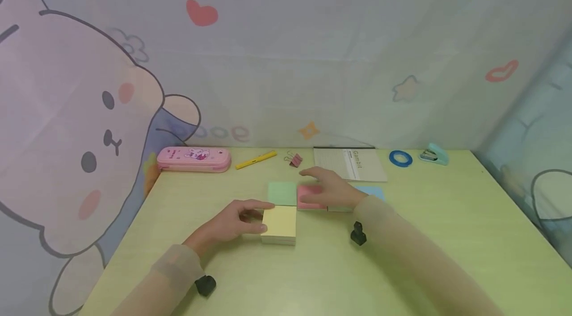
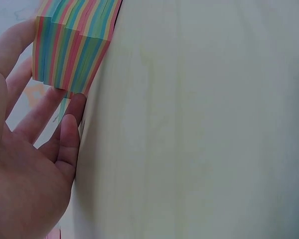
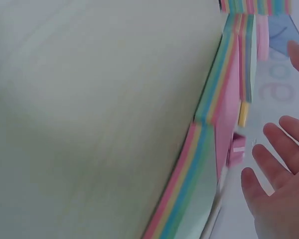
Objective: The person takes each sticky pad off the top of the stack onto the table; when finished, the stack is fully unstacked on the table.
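My left hand (image 1: 234, 219) lies at the left side of a thick block of sticky notes (image 1: 279, 221) with a yellow top. Its fingers and thumb touch that side, and striped layers of the block (image 2: 72, 55) show in the left wrist view. Farther right, my right hand (image 1: 332, 188) hovers with spread fingers over a pink sticky-note stack (image 1: 309, 191), partly covering it. A green stack (image 1: 282, 194) sits behind the yellow block. Beside the pink one, a pale green stack (image 1: 340, 206) and a blue stack (image 1: 372, 191) are partly hidden by the right hand and forearm.
Along the back edge lie a pink pencil case (image 1: 194, 159), a yellow pen (image 1: 256, 159), a pink binder clip (image 1: 295, 160), a notepad (image 1: 368, 167), a blue tape roll (image 1: 400, 158) and a mint stapler (image 1: 434, 154). A printed curtain (image 1: 286, 57) hangs behind the table.
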Tool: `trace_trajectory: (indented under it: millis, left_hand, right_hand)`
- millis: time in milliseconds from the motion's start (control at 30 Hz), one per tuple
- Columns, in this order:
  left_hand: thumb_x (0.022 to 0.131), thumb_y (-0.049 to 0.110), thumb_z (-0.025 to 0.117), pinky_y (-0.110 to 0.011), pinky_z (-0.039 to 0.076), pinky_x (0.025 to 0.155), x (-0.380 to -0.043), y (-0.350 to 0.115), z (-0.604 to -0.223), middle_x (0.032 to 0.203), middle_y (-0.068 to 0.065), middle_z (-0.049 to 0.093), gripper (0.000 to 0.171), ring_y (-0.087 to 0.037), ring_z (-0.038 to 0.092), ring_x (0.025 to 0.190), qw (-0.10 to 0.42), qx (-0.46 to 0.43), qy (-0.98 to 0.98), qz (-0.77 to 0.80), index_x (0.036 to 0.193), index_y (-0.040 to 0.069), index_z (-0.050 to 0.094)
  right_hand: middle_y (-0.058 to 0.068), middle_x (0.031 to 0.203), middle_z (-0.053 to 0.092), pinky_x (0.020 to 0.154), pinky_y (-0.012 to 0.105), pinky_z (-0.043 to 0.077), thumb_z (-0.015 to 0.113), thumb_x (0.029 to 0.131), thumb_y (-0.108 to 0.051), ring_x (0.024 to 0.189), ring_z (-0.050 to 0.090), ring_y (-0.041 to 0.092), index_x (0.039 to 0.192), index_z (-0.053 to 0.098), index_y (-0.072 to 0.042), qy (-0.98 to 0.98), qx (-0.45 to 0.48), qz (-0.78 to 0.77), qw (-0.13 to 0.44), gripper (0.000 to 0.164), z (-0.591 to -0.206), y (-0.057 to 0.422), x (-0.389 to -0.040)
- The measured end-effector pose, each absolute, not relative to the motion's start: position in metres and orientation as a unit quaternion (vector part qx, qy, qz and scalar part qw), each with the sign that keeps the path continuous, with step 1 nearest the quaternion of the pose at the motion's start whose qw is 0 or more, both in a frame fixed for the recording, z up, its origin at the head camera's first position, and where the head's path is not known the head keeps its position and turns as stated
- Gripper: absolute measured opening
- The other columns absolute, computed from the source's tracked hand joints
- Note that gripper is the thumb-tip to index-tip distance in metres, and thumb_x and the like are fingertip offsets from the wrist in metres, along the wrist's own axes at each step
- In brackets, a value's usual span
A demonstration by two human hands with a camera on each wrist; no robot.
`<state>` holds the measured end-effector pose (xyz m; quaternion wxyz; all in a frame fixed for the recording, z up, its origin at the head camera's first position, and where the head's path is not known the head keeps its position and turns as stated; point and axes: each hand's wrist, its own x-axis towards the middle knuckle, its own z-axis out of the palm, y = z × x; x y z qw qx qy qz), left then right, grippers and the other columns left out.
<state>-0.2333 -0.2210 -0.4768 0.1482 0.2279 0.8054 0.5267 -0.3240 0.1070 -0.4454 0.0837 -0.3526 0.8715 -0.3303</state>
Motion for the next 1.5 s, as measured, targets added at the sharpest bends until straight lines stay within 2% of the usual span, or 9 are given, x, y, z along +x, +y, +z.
trace_trajectory:
  millis: [167,333,433,567,700,1033,1133,1267,1500]
  left_hand:
    - [0.094,0.023,0.081,-0.045,0.05,0.101,-0.233,-0.22,-0.475,0.149,-0.008,0.059,0.053,-0.03,0.061,0.127,0.149,0.227,0.805,0.527,0.144,0.019,0.065]
    - [0.094,0.022,0.081,-0.043,0.05,0.099,-0.232,-0.22,-0.474,0.149,-0.008,0.059,0.053,-0.029,0.062,0.126,0.149,0.228,0.805,0.527,0.145,0.018,0.065]
    - [0.095,0.022,0.081,-0.042,0.051,0.098,-0.232,-0.221,-0.474,0.149,-0.009,0.059,0.053,-0.029,0.062,0.125,0.148,0.229,0.805,0.527,0.145,0.017,0.065]
    - [0.095,0.023,0.081,-0.04,0.051,0.097,-0.23,-0.221,-0.473,0.149,-0.009,0.06,0.053,-0.029,0.062,0.124,0.146,0.229,0.805,0.527,0.144,0.017,0.065]
    - [0.094,0.022,0.082,-0.039,0.051,0.095,-0.23,-0.22,-0.472,0.148,-0.009,0.06,0.053,-0.029,0.062,0.123,0.146,0.23,0.805,0.527,0.144,0.017,0.066]
    - [0.094,0.022,0.082,-0.037,0.051,0.095,-0.231,-0.221,-0.474,0.149,-0.008,0.06,0.053,-0.029,0.062,0.125,0.146,0.229,0.804,0.529,0.144,0.017,0.066]
    - [0.094,0.021,0.082,-0.036,0.052,0.094,-0.231,-0.22,-0.474,0.149,-0.01,0.06,0.053,-0.029,0.063,0.124,0.145,0.233,0.804,0.528,0.144,0.016,0.065]
    - [0.095,0.023,0.081,-0.035,0.052,0.093,-0.232,-0.221,-0.475,0.148,-0.012,0.06,0.053,-0.028,0.063,0.123,0.141,0.235,0.805,0.526,0.144,0.014,0.065]
    - [0.093,0.022,0.082,-0.036,0.051,0.095,-0.23,-0.22,-0.473,0.147,-0.011,0.061,0.054,-0.029,0.062,0.123,0.141,0.228,0.808,0.524,0.144,0.016,0.066]
  right_hand:
    - [0.009,0.159,0.05,0.121,0.053,0.033,0.081,0.091,-0.042,0.15,0.041,0.031,0.154,0.05,-0.009,0.875,-0.356,-0.316,0.087,0.078,-0.45,0.082,-0.325]
    - [0.009,0.156,0.053,0.118,0.048,0.04,0.083,0.09,-0.041,0.143,0.05,0.028,0.153,0.052,-0.007,0.874,-0.372,-0.301,0.082,0.078,-0.455,0.067,-0.328]
    - [0.007,0.148,0.06,0.107,0.04,0.048,0.085,0.089,-0.04,0.122,0.06,0.022,0.152,0.053,-0.006,0.874,-0.381,-0.288,0.082,0.078,-0.458,0.061,-0.33]
    - [0.003,0.132,0.064,0.09,0.033,0.049,0.088,0.087,-0.036,0.092,0.057,0.015,0.151,0.055,-0.006,0.877,-0.384,-0.278,0.082,0.078,-0.459,0.057,-0.331]
    - [0.001,0.119,0.065,0.081,0.029,0.049,0.089,0.085,-0.036,0.083,0.056,0.011,0.15,0.055,-0.006,0.877,-0.384,-0.276,0.084,0.079,-0.461,0.055,-0.333]
    - [0.005,0.139,0.061,0.085,0.029,0.052,0.088,0.088,-0.037,0.09,0.06,0.012,0.154,0.051,-0.007,0.874,-0.381,-0.288,0.092,0.081,-0.461,0.055,-0.334]
    - [0.005,0.147,0.057,0.091,0.033,0.053,0.087,0.088,-0.036,0.102,0.064,0.016,0.155,0.049,-0.01,0.873,-0.366,-0.306,0.102,0.081,-0.457,0.061,-0.334]
    - [0.005,0.159,0.048,0.105,0.043,0.051,0.087,0.086,-0.029,0.132,0.058,0.029,0.157,0.048,-0.014,0.871,-0.33,-0.343,0.119,0.082,-0.447,0.075,-0.333]
    - [0.005,0.157,0.051,0.116,0.046,0.042,0.091,0.083,-0.027,0.144,0.048,0.03,0.154,0.051,-0.012,0.876,-0.304,-0.36,0.1,0.083,-0.436,0.123,-0.335]
